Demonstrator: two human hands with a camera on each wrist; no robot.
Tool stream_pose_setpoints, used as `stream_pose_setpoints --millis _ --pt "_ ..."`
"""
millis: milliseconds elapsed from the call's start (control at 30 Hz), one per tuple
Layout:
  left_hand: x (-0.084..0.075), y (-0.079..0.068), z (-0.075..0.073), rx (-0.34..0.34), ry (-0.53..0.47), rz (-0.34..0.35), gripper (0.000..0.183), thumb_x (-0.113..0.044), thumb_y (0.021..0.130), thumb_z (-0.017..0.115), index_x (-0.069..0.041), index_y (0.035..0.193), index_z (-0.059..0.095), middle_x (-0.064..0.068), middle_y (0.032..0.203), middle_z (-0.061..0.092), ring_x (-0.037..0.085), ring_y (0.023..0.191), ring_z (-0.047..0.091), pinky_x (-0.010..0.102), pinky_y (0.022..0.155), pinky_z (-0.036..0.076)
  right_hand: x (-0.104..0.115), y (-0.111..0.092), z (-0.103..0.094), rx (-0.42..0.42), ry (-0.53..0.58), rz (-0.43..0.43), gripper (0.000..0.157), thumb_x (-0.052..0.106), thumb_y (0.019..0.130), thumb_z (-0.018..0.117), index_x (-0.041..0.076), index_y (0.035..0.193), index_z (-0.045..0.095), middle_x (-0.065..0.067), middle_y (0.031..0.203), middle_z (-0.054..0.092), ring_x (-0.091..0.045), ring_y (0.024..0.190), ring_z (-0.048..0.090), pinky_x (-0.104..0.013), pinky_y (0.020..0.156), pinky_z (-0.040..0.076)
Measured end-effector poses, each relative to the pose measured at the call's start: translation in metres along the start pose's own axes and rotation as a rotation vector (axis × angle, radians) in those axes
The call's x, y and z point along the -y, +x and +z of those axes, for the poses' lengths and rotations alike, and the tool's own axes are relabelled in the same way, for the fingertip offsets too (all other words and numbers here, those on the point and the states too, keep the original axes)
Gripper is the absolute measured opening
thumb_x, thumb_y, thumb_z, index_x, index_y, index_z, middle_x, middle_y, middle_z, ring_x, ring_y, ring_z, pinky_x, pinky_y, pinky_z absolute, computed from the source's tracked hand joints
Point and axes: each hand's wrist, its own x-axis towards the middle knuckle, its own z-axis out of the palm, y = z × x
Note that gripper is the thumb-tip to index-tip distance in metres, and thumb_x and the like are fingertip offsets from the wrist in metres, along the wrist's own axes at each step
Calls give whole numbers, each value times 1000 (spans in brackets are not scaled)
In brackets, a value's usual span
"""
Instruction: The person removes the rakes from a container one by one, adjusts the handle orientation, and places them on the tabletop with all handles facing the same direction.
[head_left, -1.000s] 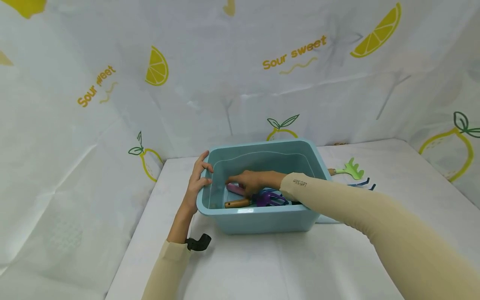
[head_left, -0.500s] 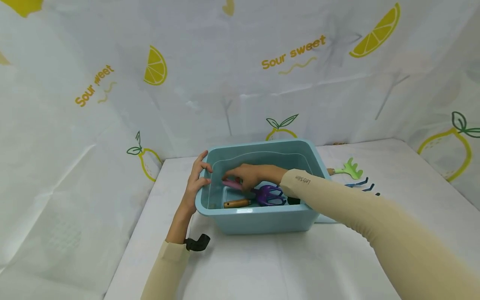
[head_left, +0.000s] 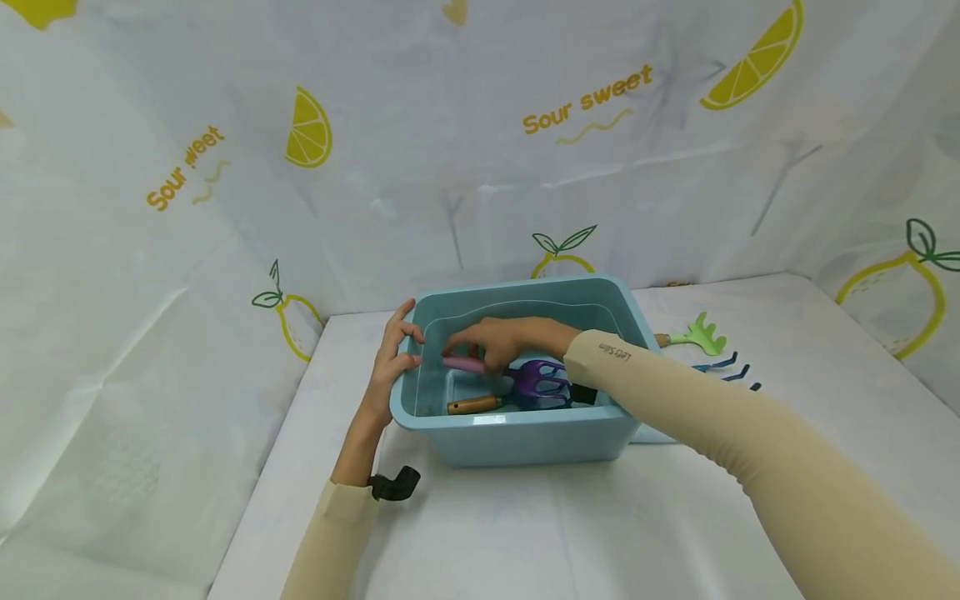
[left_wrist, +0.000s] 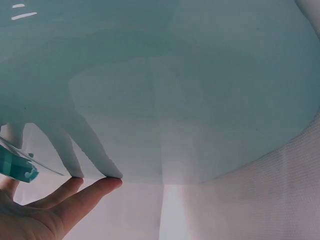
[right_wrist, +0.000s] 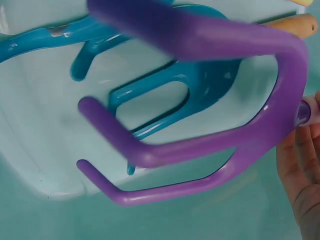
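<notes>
A light blue plastic tub (head_left: 517, 442) stands on the white-covered table. My left hand (head_left: 390, 358) grips its left rim; in the left wrist view, fingertips (left_wrist: 107, 184) press the outer wall. Inside the tub my right hand (head_left: 501, 337) holds a purple hand rake (right_wrist: 270, 110) by its pink handle (head_left: 462, 364), its tines raised over the tub floor and pointing right. Beneath it lies a blue hand fork (right_wrist: 215, 75) with a wooden handle (head_left: 474, 405). Another blue piece (right_wrist: 55, 35) shows beside that fork; its kind is unclear.
Right of the tub lie a green hand rake (head_left: 705, 336) and blue tines (head_left: 723, 367), partly hidden by my right sleeve (head_left: 675, 400). A flat light blue edge (head_left: 651, 436) shows beside the tub. A lemon-print sheet (head_left: 450, 167) hangs behind.
The purple hand rake has risen off the tub floor in my right hand, and its tines have turned more into sight. My left hand stays on the rim.
</notes>
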Motion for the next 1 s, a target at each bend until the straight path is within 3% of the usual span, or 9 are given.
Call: stream_pose_setpoints --millis 300,1000 --pt "-2 0 0 2 7 -3 29 -14 80 43 0 105 45 -1 172 17 34 159 13 71 120 12 4 -5 -6 -2 2 -26 79 -6 85 63 28 154 46 -12 130 65 -22 101 61 -27 69 54" --pt "-1 0 0 -3 8 -12 30 -14 79 43 -1 106 45 -1 172 18 33 158 15 70 119 15 8 -13 -23 -19 -22 -67 77 -1 85 65 30 153 46 -7 124 66 -23 104 65 -32 74 59"
